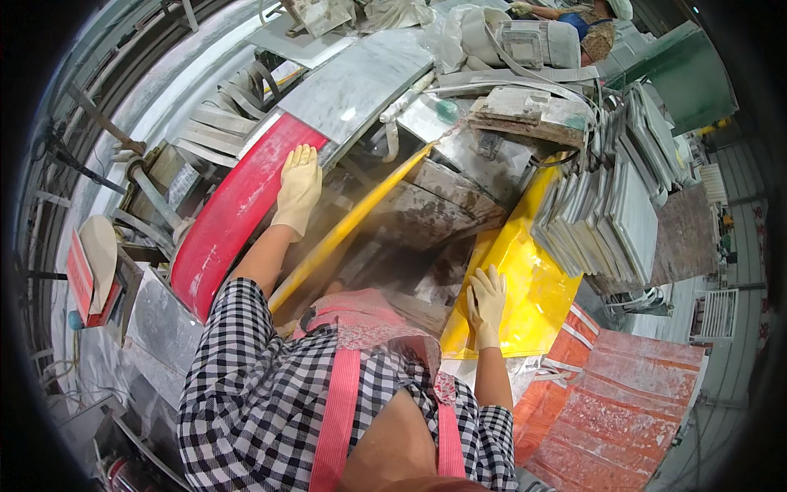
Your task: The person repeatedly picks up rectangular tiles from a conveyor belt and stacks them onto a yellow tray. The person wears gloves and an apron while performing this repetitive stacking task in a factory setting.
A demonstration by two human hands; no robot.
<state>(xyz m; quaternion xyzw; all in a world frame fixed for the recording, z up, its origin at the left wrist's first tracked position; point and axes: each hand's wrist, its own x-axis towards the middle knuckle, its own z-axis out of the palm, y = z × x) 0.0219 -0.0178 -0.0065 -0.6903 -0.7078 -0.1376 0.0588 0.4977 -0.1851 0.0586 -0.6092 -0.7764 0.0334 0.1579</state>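
Note:
My left hand [299, 187], in a pale cream glove, lies on the edge of a long red panel [238, 209], its fingers stretched out close together. Just beyond the fingers, a grey marbled stone slab [352, 86] meets the end of the red panel. My right hand [486, 302], gloved the same way, rests with fingers extended on a glossy yellow sheet [533, 287]. Neither hand shows anything gripped in it. Between my arms a long yellow bar [352, 221] runs slantwise from near my body toward the far side.
To the right, several thin stone tiles [602, 217] stand stacked on edge. An orange-red sheet [607, 402] spreads at the lower right. Dusty blocks [533, 115] sit beyond the yellow bar. Curved grey strips [217, 123] lie at the left. Another person [594, 29] is at the far right.

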